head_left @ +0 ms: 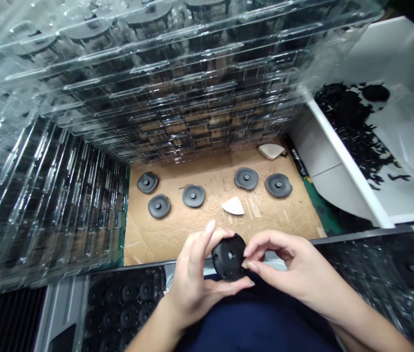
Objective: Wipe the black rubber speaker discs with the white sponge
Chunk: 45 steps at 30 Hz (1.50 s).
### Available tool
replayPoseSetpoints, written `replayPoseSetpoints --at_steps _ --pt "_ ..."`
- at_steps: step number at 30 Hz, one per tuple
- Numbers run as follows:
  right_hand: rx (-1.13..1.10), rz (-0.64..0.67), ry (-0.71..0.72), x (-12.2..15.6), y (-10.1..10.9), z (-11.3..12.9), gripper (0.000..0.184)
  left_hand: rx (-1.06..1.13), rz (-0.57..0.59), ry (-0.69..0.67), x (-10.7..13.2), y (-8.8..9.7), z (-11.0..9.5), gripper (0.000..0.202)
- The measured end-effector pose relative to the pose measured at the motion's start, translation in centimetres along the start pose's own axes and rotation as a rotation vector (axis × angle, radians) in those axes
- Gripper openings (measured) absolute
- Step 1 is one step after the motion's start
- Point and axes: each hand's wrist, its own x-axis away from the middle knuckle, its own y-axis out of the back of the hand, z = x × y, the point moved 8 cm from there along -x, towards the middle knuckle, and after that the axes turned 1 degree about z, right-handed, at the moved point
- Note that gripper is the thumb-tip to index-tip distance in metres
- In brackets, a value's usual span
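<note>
The left hand [195,283] and the right hand [283,266] are brought together low in the view, both closed on one round black plastic disc with a small centre hole [228,256]. The left hand cradles the disc from below and from its left edge, thumb raised over the rim; the right hand pinches its right edge between thumb and fingertips. The disc is held in the air above a dark blue lap, just short of the near edge of the brown cardboard sheet [207,230] that covers the counter. On that cardboard, beyond the disc, lie five flat grey round discs [193,195], three to the far left and two to the far right, none touching. A white wedge-shaped scrap [233,206] lies between the two groups, just beyond the held disc. Stacked clear plastic trays [148,93] rise behind and to the left of the cardboard. To its right stands a white bin [349,156] holding loose black trimmings [357,127].
</note>
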Motion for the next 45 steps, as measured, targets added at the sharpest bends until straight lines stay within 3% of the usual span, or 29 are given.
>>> replayPoseSetpoints --at_steps 3,8,15,21,28,36,40,45 --pt "-0.033 0.013 -0.017 -0.2 -0.1 -0.3 0.005 0.028 -0.005 0.028 0.2 0.0 0.3 0.1" --pt "-0.122 0.007 -0.13 -0.2 -0.1 -1.1 0.02 0.013 -0.013 0.022 0.2 0.1 0.4 0.101" --pt "-0.013 -0.024 0.01 -0.2 0.0 -0.1 0.004 -0.03 -0.025 0.002 0.0 0.3 0.0 0.1" --pt "-0.178 0.089 -0.044 -0.6 -0.3 -1.0 0.019 0.223 -0.001 0.108 -0.1 0.2 0.5 0.104" --pt "-0.323 0.216 -0.003 -0.9 -1.1 -0.1 0.015 0.416 0.067 0.273 -0.3 -0.6 1.4 0.104" --pt "-0.412 0.298 -0.019 -0.5 -1.9 -0.2 0.008 0.519 0.126 0.286 0.0 -1.3 1.4 0.104" --pt "-0.466 0.257 -0.057 -0.4 -1.9 -0.7 0.009 0.504 0.113 0.283 0.0 -1.4 1.6 0.105" --pt "-0.402 0.155 0.017 -0.2 -1.0 -1.0 0.009 0.483 0.077 0.246 0.0 -1.1 1.4 0.102"
